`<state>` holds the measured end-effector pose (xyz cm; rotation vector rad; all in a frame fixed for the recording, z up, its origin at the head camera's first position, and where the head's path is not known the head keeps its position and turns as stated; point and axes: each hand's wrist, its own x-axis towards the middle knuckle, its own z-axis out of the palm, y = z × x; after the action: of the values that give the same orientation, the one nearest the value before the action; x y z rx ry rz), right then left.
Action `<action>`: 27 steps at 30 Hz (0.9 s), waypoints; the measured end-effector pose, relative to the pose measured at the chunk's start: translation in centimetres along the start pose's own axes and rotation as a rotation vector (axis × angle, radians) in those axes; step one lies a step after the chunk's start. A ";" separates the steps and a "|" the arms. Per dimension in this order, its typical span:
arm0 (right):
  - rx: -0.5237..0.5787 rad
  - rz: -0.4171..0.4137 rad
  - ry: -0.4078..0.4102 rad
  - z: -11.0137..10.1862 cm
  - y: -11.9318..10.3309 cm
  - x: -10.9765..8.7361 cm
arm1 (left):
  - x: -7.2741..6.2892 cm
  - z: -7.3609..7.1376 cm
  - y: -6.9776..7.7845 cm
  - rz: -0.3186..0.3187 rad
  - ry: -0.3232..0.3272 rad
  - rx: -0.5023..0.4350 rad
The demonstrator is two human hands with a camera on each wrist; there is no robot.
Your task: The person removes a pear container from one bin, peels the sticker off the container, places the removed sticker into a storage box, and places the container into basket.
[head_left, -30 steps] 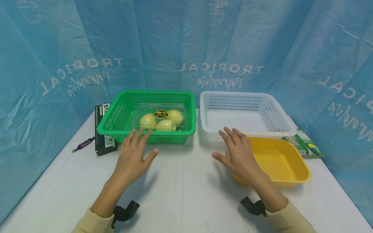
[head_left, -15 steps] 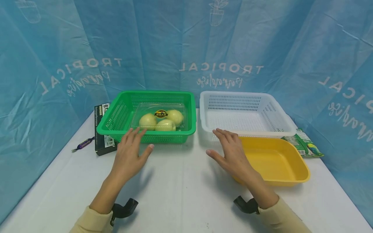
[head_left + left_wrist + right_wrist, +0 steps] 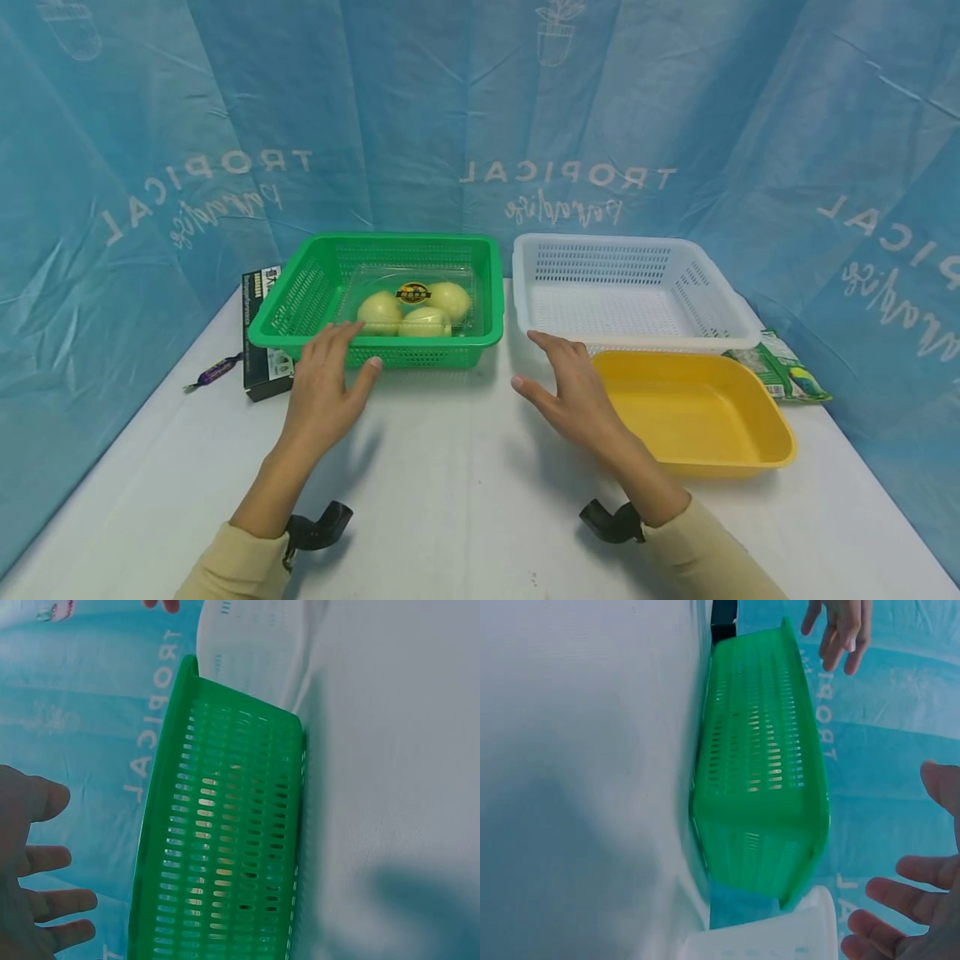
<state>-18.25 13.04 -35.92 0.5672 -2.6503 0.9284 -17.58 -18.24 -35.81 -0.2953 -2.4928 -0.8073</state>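
Where the worktop's (image 3: 465,500) far edge runs left of its middle, I have a green basket (image 3: 420,357) with slotted walls and a flared rim. In it sits a clear box (image 3: 378,279) of three pale yellow-green fruits (image 3: 426,322), a dark label (image 3: 413,292) on its lid. A white basket (image 3: 600,292) stands beside the green basket, a yellow tub (image 3: 690,408) near the right edge. I have the left hand (image 3: 324,387) in the air by the green basket's front rim and the right hand (image 3: 577,398) near the white basket's front left corner, well apart, fingers loosely extended. Only my head view looks into the green basket and catches the yellow tub. My left wrist view gives the front wall side-on, pale patches behind the slots; my right wrist view adds the end nearest the white basket.
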 end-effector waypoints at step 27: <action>0.269 0.132 -0.093 2.0 -0.5 2.6 | 2.5 -0.7 -1.9 -0.062 -0.007 -0.159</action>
<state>-20.59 10.68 -36.18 0.5088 -2.6892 1.3426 -20.12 -20.01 -34.94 -0.2775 -2.4588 -1.0342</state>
